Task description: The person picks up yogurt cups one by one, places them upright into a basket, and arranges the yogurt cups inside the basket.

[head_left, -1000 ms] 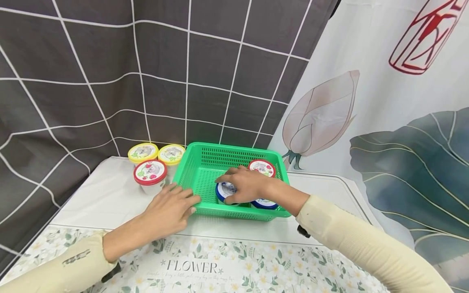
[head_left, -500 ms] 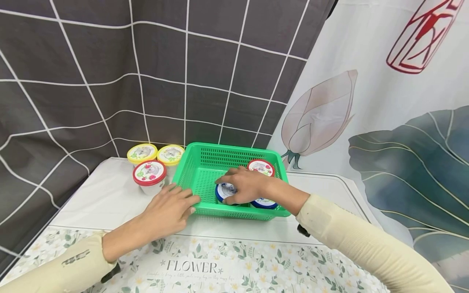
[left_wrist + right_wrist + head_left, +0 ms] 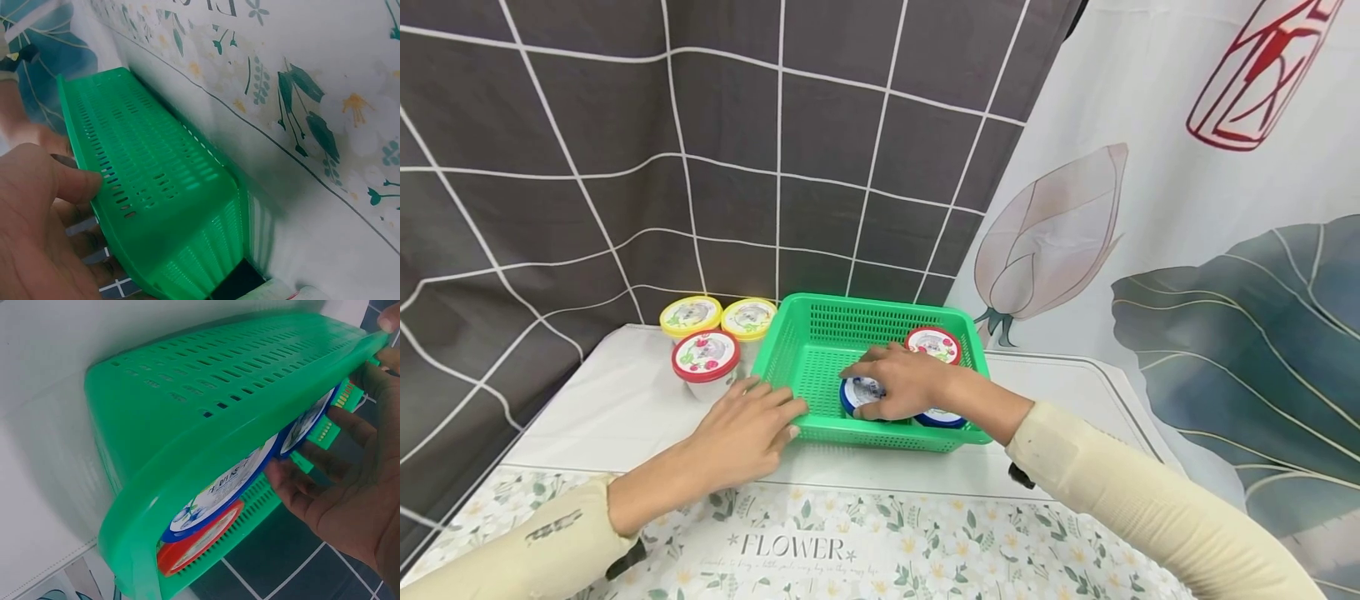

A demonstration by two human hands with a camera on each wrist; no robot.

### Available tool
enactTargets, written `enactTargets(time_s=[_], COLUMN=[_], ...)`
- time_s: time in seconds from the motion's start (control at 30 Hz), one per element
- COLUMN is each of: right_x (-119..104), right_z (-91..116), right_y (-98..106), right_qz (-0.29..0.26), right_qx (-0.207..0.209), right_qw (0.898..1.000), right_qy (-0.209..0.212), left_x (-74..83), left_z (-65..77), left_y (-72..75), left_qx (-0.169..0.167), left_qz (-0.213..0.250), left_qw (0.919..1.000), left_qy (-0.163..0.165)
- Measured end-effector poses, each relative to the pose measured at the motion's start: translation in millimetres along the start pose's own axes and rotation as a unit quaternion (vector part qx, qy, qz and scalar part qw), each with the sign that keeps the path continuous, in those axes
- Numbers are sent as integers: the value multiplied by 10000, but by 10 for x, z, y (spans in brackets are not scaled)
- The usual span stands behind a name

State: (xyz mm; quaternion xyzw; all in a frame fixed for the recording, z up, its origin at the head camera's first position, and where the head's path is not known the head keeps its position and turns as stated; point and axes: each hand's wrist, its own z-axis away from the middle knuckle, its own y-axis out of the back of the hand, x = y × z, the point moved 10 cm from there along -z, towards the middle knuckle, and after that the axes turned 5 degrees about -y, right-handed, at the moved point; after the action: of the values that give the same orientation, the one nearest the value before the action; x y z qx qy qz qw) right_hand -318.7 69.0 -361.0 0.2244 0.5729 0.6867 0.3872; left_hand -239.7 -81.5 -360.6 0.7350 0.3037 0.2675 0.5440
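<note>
Blue-lidded tub (image 3: 861,395) inside the green basket (image 3: 835,428), a little below the centre of the head view, lid facing up. The right hand (image 3: 904,379) reaches over it from the lower right of the frame, its thumb and fingers curved over opposite sides of the lid and pinching it; the grip is spread only about as wide as the lid, and the hand covers part of it. The left hand (image 3: 752,425), left of centre in the lower half, grips the basket's near left corner; in the left wrist view the thumb lies against the outer wall and the fingers pass beyond the rim. The step in hand appears to be the seating of this tub beside a second blue-lidded tub (image 3: 942,418), with a red-lidded tub (image 3: 934,339) behind, at the basket's right end. By inference, the next move calls for the right fingers to spread and lift clear once the tub stands steady, the left hand bracing the basket; a red-lidded tub outside (image 3: 706,354) and two yellow-lidded tubs (image 3: 749,315) stand at middle left, untouched
</note>
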Motion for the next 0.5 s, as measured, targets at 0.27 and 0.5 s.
enactTargets(time_s=[0.27, 0.5], right_x=[7, 20], right_z=[12, 56], right_y=[8, 76], right_qz=[-26, -83], right_qx=[125, 567], right_qw=[9999, 9983], right_qy=[-20, 105], left_x=[-57, -144], left_z=[6, 26], left_y=[-8, 1], left_qx=[30, 153], left_qz=[264, 485], left_qw=[9996, 9985], left_qy=[39, 215])
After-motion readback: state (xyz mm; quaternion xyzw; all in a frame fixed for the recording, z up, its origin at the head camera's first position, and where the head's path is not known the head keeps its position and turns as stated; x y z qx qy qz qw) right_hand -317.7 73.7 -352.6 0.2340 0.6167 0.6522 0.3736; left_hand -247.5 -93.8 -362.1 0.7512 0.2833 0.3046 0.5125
